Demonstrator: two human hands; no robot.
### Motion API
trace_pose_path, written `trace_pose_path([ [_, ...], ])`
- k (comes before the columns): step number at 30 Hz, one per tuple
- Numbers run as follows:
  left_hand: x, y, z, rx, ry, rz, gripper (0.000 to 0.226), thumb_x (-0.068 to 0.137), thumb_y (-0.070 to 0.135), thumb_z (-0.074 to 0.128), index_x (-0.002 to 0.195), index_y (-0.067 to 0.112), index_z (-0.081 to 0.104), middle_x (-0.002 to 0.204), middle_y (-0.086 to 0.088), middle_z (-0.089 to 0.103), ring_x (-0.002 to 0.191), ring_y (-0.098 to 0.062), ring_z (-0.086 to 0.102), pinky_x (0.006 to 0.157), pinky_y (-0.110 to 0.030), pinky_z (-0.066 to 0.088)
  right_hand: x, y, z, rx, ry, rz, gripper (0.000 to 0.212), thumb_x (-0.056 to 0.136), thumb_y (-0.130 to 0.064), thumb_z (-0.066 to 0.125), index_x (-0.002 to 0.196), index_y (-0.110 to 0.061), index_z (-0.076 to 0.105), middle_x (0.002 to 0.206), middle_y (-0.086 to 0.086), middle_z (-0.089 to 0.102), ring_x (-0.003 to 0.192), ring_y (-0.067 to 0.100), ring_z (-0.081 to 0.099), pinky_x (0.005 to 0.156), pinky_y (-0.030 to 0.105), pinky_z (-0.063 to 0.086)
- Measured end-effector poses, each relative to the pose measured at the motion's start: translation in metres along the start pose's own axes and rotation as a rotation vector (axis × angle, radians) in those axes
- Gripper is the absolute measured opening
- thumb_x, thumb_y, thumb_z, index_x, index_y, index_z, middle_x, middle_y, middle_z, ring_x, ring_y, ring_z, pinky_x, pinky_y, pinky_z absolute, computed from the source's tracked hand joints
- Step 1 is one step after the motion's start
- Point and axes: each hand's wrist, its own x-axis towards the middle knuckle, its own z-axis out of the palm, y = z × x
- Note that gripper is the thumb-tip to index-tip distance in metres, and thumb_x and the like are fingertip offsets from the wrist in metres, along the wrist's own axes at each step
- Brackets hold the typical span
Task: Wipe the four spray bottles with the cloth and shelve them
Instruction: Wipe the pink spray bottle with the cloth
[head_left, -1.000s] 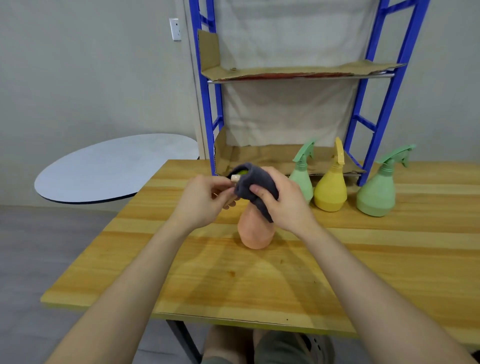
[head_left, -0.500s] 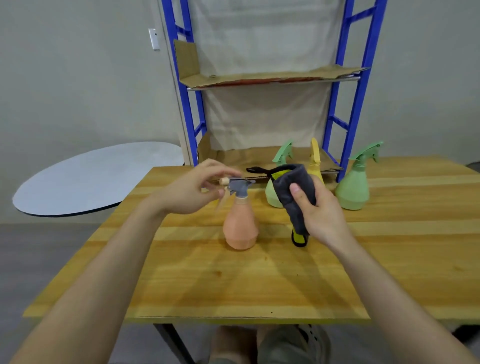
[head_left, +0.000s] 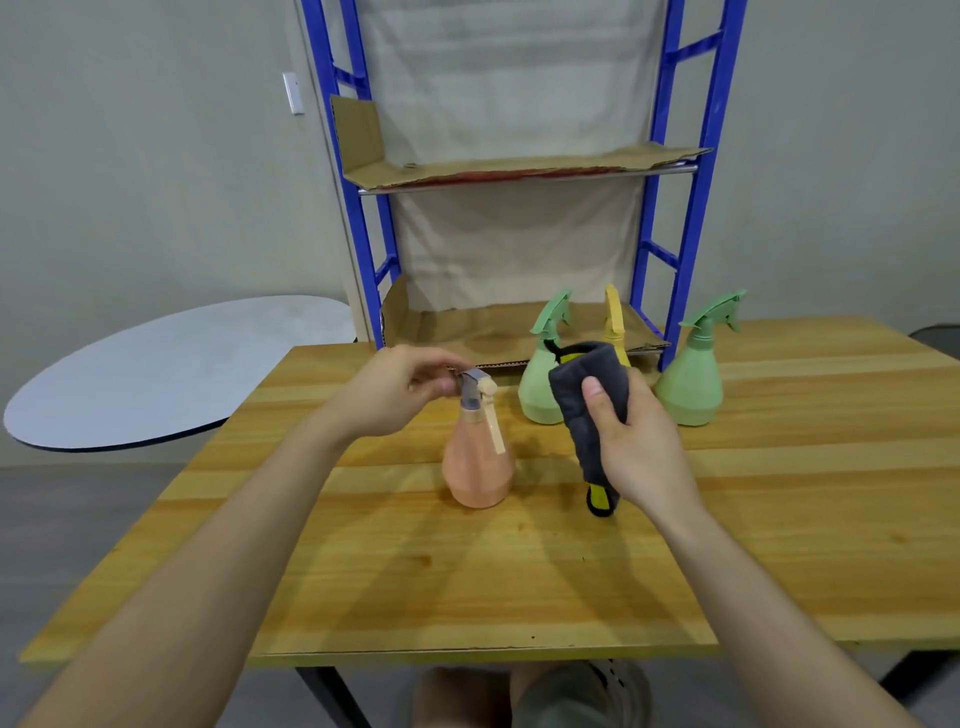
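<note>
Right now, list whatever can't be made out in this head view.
All in the head view:
- the yellow bottle: body hidden behind the cloth and right hand.
- the orange bottle: rear of its spray head covered by fingers of the left hand.
- the table: right end cut off by the frame edge.

One spray bottle (head_left: 478, 462) stands on the table (head_left: 467, 587), before a row of three bottles (head_left: 613, 317) at the rack (head_left: 692, 223)'s foot. A round tabletop (head_left: 171, 374) lies behind, left.
</note>
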Motion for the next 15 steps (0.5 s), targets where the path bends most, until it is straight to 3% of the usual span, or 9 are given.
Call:
trace_pose_path([
  [2,0.0,-0.002,0.012,-0.025,0.131,-0.038,0.019,0.101,0.019,0.076,0.118,0.027,0.081,0.098,0.011,0.082,0.092,-0.003,0.076,0.089,-0.034,0.062,0.0,-0.01,0.004,-0.021,-0.027,-0.093,0.033,0.111,-0.049,0.049,0.139,-0.032,0.056,0.117,-0.011,0.072,0.11,0.012,0.068,0.091,0.037,0.055],
  [4,-0.002,0.0,0.017,-0.015,0.226,-0.027,0.012,0.095,0.028,0.083,0.107,0.029,0.082,0.098,0.013,0.075,0.09,-0.001,0.071,0.078,-0.022,0.056,0.004,-0.021,0.016,-0.056,-0.099,-0.192,0.038,0.11,-0.046,0.052,0.146,-0.032,0.053,0.126,-0.01,0.071,0.115,0.01,0.066,0.092,0.032,0.053],
  [6,-0.007,0.003,0.018,-0.007,0.219,0.005,0.009,0.095,0.031,0.083,0.103,0.028,0.081,0.1,0.013,0.073,0.092,0.0,0.07,0.077,-0.018,0.054,0.009,-0.026,0.032,-0.086,-0.175,-0.264,0.042,0.109,-0.045,0.056,0.149,-0.033,0.05,0.13,-0.009,0.069,0.119,0.012,0.065,0.096,0.036,0.055],
  [10,-0.015,0.009,0.025,-0.195,0.167,-0.034,0.011,0.099,0.019,0.08,0.109,0.015,0.081,0.094,0.001,0.083,0.085,-0.01,0.081,0.079,-0.03,0.066,0.021,-0.021,0.056,-0.001,-0.112,-0.256,0.045,0.1,-0.042,0.072,0.14,-0.03,0.054,0.125,-0.008,0.07,0.114,0.013,0.068,0.094,0.043,0.059],
  [15,-0.017,0.013,0.032,-0.257,0.196,-0.104,0.015,0.104,0.015,0.073,0.115,0.012,0.081,0.089,-0.005,0.084,0.08,-0.014,0.083,0.072,-0.039,0.069,0.021,-0.011,0.061,-0.032,-0.067,-0.254,0.042,0.1,-0.043,0.073,0.133,-0.021,0.059,0.11,-0.008,0.072,0.1,0.013,0.07,0.08,0.029,0.058],
])
